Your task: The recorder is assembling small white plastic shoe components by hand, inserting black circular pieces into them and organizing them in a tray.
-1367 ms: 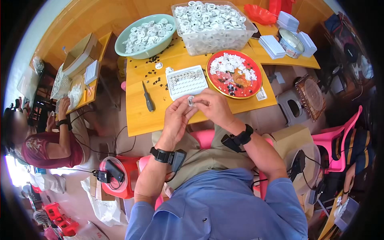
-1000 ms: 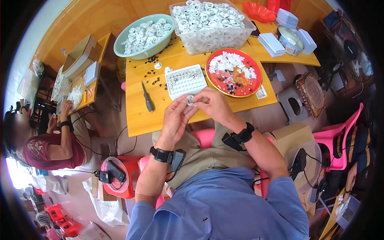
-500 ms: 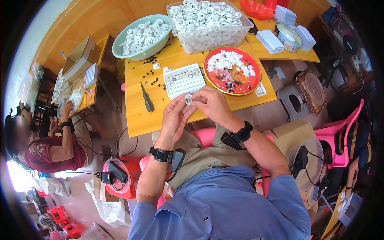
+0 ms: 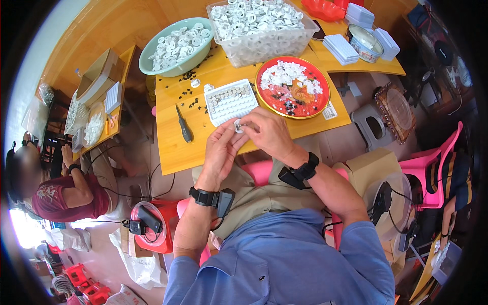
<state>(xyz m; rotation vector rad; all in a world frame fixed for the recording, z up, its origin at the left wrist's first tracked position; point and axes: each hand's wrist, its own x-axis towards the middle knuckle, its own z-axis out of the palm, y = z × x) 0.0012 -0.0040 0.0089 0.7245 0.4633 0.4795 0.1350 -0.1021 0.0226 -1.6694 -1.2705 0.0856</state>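
Note:
Between the fingertips of both my hands, just in front of the table edge, is a small white plastic ring-shaped part (image 4: 238, 126). My left hand (image 4: 221, 149) pinches it from the left, palm partly turned up. From the other side, the thumb and fingers of my right hand (image 4: 266, 131) close on it. Right beyond my hands lies a white tray (image 4: 229, 116), its far rows filled with round silvery pieces. A red round tray (image 4: 260, 96) beside it carries white pieces and small black ones. A dark-handled screwdriver (image 4: 184, 127) rests to the left.
A green basin (image 4: 178, 70) and a clear bin (image 4: 264, 49), both full of white plastic parts, stand at the back. Black bits (image 4: 194, 104) lie scattered on the table. A tin (image 4: 367, 44) and stacked white trays (image 4: 340, 50) are far right. A co-worker (image 4: 68, 195) sits left.
My hands stay at the same spot on the white part, with the right fingers shifted slightly over it. The co-worker's hands have drawn back from the side table. The view has tilted a little.

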